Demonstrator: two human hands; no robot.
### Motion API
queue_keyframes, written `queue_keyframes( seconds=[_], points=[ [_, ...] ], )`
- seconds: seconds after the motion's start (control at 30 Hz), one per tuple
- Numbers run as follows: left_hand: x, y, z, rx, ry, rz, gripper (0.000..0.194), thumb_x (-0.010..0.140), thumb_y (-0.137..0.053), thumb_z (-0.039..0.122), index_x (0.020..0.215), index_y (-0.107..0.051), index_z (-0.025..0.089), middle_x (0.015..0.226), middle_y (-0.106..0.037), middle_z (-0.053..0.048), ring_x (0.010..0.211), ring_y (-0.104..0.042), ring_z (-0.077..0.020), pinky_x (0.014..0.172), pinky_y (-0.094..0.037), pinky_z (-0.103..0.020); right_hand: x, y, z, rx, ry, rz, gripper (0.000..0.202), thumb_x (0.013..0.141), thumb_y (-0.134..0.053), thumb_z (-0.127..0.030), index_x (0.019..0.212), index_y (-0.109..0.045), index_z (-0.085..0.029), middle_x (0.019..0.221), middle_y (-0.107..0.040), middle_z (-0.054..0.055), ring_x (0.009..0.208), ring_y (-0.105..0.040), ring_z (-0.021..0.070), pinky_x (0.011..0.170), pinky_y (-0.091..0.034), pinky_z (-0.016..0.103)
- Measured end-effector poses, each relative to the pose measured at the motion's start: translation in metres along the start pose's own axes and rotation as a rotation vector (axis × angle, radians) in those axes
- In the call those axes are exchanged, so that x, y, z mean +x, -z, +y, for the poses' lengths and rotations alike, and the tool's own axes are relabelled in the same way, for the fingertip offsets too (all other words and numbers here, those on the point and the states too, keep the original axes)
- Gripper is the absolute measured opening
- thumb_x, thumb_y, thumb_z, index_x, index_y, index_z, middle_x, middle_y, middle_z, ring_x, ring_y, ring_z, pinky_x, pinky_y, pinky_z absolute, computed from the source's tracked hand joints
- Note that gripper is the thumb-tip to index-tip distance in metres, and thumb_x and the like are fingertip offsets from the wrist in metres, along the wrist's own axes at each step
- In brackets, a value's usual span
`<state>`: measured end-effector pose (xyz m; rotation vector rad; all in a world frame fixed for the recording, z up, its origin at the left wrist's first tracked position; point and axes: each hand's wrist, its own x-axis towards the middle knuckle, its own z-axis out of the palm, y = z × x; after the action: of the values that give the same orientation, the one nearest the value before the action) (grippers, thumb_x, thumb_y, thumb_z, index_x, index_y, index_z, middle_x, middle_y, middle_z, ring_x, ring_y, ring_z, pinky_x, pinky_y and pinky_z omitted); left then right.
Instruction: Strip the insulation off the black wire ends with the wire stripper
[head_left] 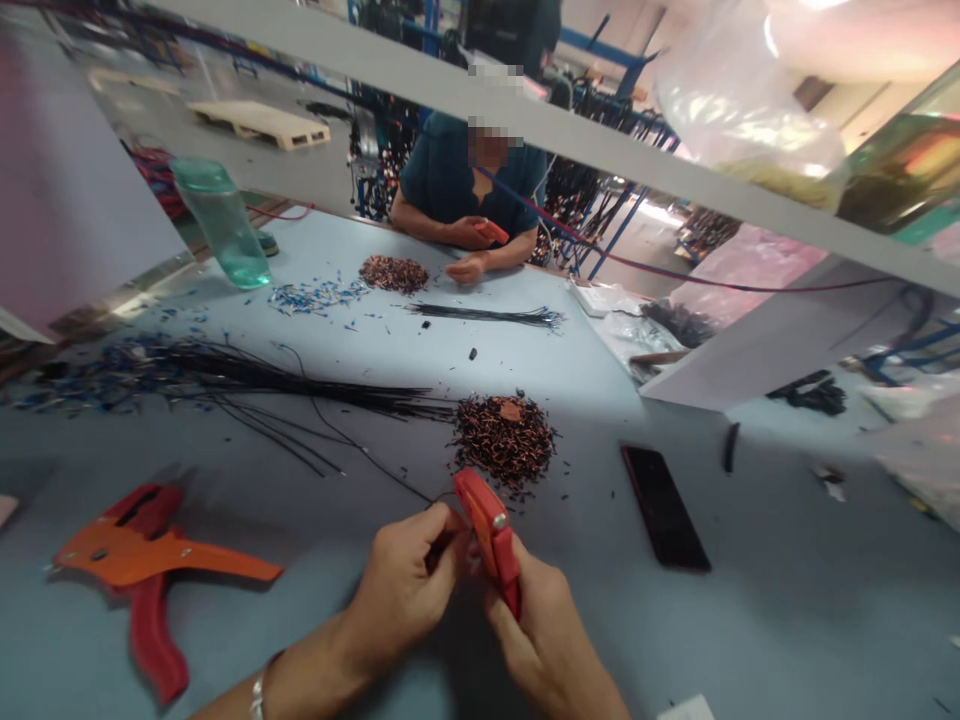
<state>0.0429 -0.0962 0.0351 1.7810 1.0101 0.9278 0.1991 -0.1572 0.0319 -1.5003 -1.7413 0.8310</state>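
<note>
My left hand is pinched on the end of a thin black wire, which trails back to the left over the table. My right hand is wrapped round a red wire stripper, its head up against the fingers of my left hand. The wire's tip and the tool's jaws are too hidden to make out. Just beyond both hands lies a heap of short black and copper-coloured offcuts. Left of the heap stretches a bundle of black wires with blue ends.
A second wire stripper, orange and red, lies at left. At right is a dark phone. Across the table a co-worker holds a red tool, near another offcut heap, wires and a green bottle. A white bar crosses above.
</note>
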Motion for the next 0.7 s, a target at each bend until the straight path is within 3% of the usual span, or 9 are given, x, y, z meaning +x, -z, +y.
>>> queue_keyframes(
  seconds=[0.07, 0.17, 0.3, 0.5, 0.7],
  points=[
    [0.002, 0.001, -0.001, -0.123, 0.037, -0.013, 0.019, 0.086, -0.054, 0.025, 0.078, -0.067, 0.015, 0.064, -0.063, -0.001, 0.056, -0.054, -0.0125, 0.055, -0.042, -0.019, 0.0, -0.002, 0.005, -0.196, 0.138, 0.1, 0.042, 0.083, -0.041, -0.012, 0.125, -0.049, -0.013, 0.1, -0.07, 0.012, 0.08, -0.066, 0.0217, 0.069, -0.053, 0.031],
    [0.005, 0.001, -0.004, -0.347, 0.15, -0.028, 0.019, 0.079, -0.066, 0.032, 0.072, -0.068, 0.014, 0.066, -0.066, -0.003, 0.06, -0.056, -0.0149, 0.059, -0.045, -0.021, 0.002, -0.003, 0.01, -0.53, 0.319, 0.226, 0.046, 0.083, -0.042, -0.012, 0.128, -0.046, -0.005, 0.104, -0.069, 0.019, 0.087, -0.066, 0.0278, 0.075, -0.053, 0.04],
    [0.003, -0.003, -0.01, -0.636, 0.392, -0.035, 0.029, 0.057, -0.084, 0.035, 0.068, -0.067, 0.014, 0.067, -0.067, -0.003, 0.064, -0.059, -0.0184, 0.061, -0.049, -0.025, 0.004, 0.0, 0.012, -0.776, 0.396, 0.29, 0.043, 0.088, -0.035, -0.009, 0.127, -0.051, -0.002, 0.108, -0.069, 0.021, 0.097, -0.063, 0.0295, 0.087, -0.043, 0.048],
    [0.002, -0.01, -0.015, -0.899, 0.627, 0.002, 0.026, 0.059, -0.082, 0.034, 0.069, -0.069, 0.014, 0.065, -0.068, -0.003, 0.062, -0.06, -0.0175, 0.06, -0.049, -0.025, 0.006, 0.003, 0.013, -0.855, 0.397, 0.355, 0.039, 0.094, -0.031, -0.008, 0.122, -0.058, -0.006, 0.116, -0.068, 0.021, 0.104, -0.059, 0.0307, 0.091, -0.036, 0.051],
    [0.006, -0.011, -0.008, -0.951, 0.709, 0.025, 0.02, 0.055, -0.08, 0.021, 0.065, -0.065, 0.014, 0.06, -0.065, -0.001, 0.057, -0.059, -0.0147, 0.055, -0.046, -0.022, 0.007, 0.004, 0.014, -0.856, 0.424, 0.371, 0.038, 0.097, -0.029, -0.011, 0.12, -0.059, -0.006, 0.116, -0.067, 0.022, 0.108, -0.057, 0.0306, 0.094, -0.034, 0.052]
  ],
)
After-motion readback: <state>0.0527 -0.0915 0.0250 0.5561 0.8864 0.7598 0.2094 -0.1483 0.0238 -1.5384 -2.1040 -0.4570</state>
